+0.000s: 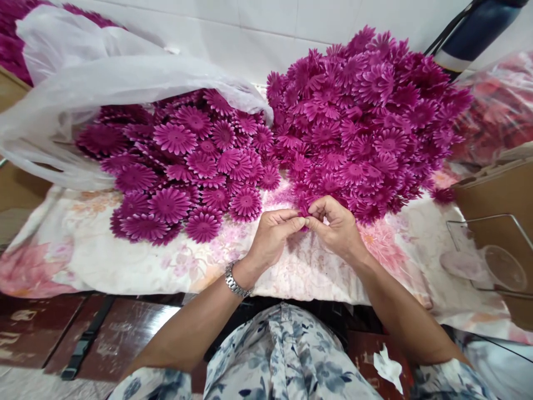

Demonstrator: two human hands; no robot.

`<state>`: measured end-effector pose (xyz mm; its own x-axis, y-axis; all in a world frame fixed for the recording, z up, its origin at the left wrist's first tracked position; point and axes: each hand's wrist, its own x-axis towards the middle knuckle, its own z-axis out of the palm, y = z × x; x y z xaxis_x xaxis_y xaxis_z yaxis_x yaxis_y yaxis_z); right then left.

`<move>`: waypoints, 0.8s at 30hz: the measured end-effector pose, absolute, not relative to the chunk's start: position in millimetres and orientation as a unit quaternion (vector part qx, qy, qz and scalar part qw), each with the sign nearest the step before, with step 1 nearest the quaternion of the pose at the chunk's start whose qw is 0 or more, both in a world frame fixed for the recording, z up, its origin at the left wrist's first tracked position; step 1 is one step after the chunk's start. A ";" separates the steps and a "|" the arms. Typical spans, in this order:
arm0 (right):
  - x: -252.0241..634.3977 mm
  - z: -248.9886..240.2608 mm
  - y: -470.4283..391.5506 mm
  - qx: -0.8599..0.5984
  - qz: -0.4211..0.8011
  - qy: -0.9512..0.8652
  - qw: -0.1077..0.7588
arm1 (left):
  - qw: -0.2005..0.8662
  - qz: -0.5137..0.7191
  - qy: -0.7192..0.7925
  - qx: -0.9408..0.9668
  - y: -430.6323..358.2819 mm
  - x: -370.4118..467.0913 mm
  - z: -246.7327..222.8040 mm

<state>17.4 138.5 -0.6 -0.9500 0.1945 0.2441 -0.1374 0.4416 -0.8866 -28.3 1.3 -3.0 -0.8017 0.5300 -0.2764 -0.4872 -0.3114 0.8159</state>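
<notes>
My left hand, with a metal watch at its wrist, is closed in a pinch at the middle of the table's front. Close against it, my right hand pinches too, thumb and fingertips together. Between them is a magenta artificial flower, partly covered by my fingers. Just behind my right hand rises a large heap of magenta artificial flowers. To the left of my hands, flat magenta flower pieces spill in stacks from a white plastic bag.
A floral cloth covers the table. On the right stand a cardboard box with a wire frame and a clear bag of red pieces. A dark blue bottle leans at the back right, before the tiled wall.
</notes>
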 end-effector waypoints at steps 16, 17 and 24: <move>17.9 5.4 154.2 -0.026 0.379 -0.874 0.304 | 0.250 0.844 0.469 -0.067 3.8 -33.4 -2.5; 16.8 5.9 163.2 -0.047 0.345 -0.872 0.343 | 0.250 0.848 0.463 -0.066 3.5 -33.9 -2.7; 14.0 12.4 197.8 -0.096 0.107 -0.871 0.470 | 0.302 0.854 0.419 -0.057 3.0 -31.1 -2.2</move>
<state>14.0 197.8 12.4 -0.5389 0.2689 0.7983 0.0668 0.9583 -0.2777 -31.1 3.0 -2.2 -0.8114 0.4674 -0.3510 -0.5637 -0.4669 0.6814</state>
